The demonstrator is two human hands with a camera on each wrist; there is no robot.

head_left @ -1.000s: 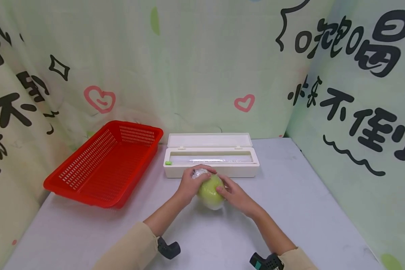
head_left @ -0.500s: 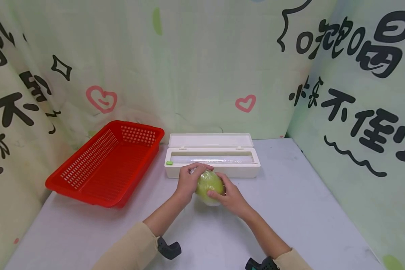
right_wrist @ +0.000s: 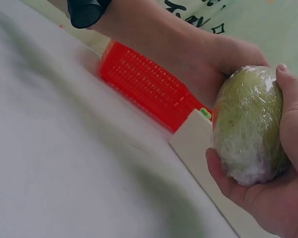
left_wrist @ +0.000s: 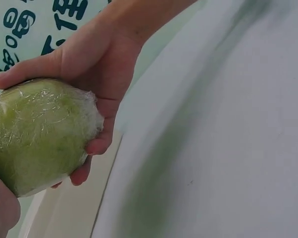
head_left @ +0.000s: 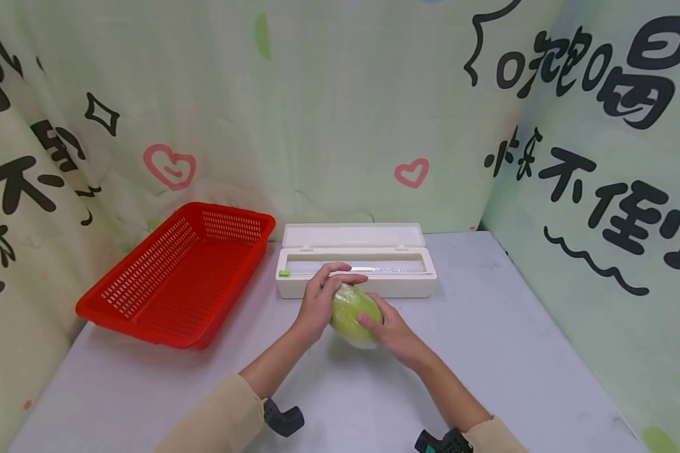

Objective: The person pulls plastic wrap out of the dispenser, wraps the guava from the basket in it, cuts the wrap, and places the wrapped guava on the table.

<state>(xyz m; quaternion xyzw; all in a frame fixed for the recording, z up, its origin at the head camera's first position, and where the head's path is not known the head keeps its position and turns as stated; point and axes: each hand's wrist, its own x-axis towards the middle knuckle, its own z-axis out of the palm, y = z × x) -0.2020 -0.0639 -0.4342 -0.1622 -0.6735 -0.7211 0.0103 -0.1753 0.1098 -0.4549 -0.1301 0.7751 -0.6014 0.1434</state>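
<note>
A rounded green fruit (head_left: 354,314) wrapped in clear cling film is held between both hands above the table. My right hand (head_left: 396,330) grips it from the right, thumb on its upper face and fingers curled beneath; this same right hand (left_wrist: 97,64) shows in the left wrist view. From the left, my left hand (head_left: 317,305) rests against the fruit with its fingers stretched over the top. Crinkled film bunches at one end of the fruit (right_wrist: 250,124) in the right wrist view. Part of the left hand is hidden behind the fruit there.
Just beyond the hands stands a white cling film dispenser box (head_left: 354,288), its lid (head_left: 352,235) raised and a roll inside. A red perforated basket (head_left: 164,296) sits at the left of the white table (head_left: 487,340). Printed curtains (head_left: 328,126) enclose the back and sides.
The fruit has been turned in the hands. The left fingers, earlier bent at a bunch of film, now stretch over the top, and the right thumb has shifted on the fruit.
</note>
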